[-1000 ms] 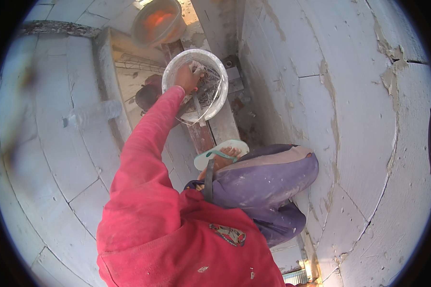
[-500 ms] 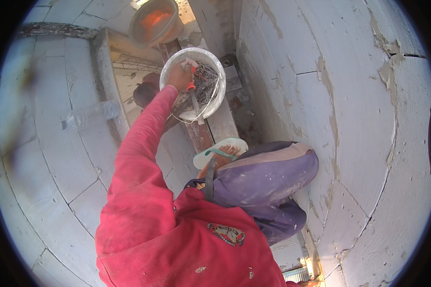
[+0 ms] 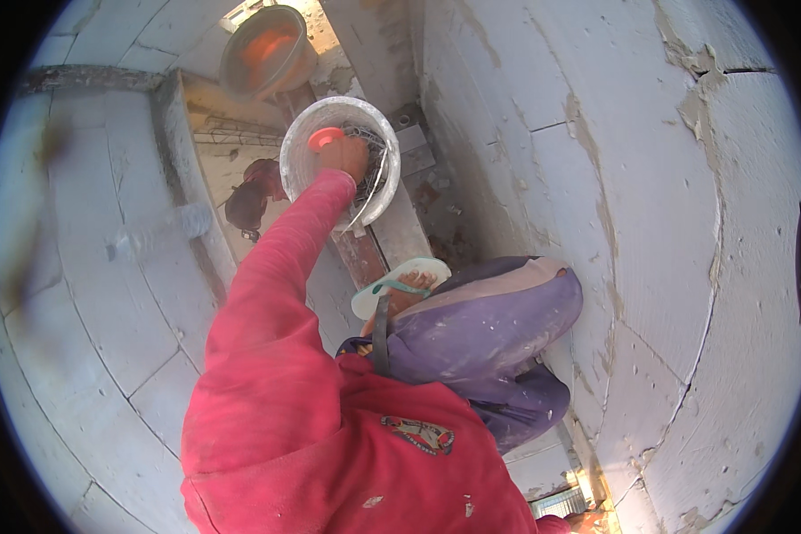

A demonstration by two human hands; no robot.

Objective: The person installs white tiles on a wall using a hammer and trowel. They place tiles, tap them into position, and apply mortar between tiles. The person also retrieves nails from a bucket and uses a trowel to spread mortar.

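Observation:
A whitish, mortar-stained bucket (image 3: 384,206) with a wire handle stands on planks in front of me. My left hand (image 3: 353,158) reaches inside it with closed fingers. Beside the thumb side of that fist shows the orange round guard of a chisel (image 3: 325,138), which the hand appears to grip; its blade is hidden now. Many thin metal nails or wire pieces (image 3: 381,147) lie in the bucket, partly covered by the hand. At the lower right edge my right hand (image 3: 587,520) barely shows, its fingers too unclear to read.
A grey basin (image 3: 307,62) with something orange inside stands beyond the bucket. Pale block walls (image 3: 650,205) rise close on both sides. My sandalled foot (image 3: 409,283) rests by the planks. What looks like part of another person (image 3: 247,203) shows left of the bucket. A clear plastic bottle (image 3: 165,230) lies left.
My left hand has turned and moved deeper over the nails. The chisel blade, visible before, is now hidden, and its orange guard sits left of the fist. The view has shifted slightly.

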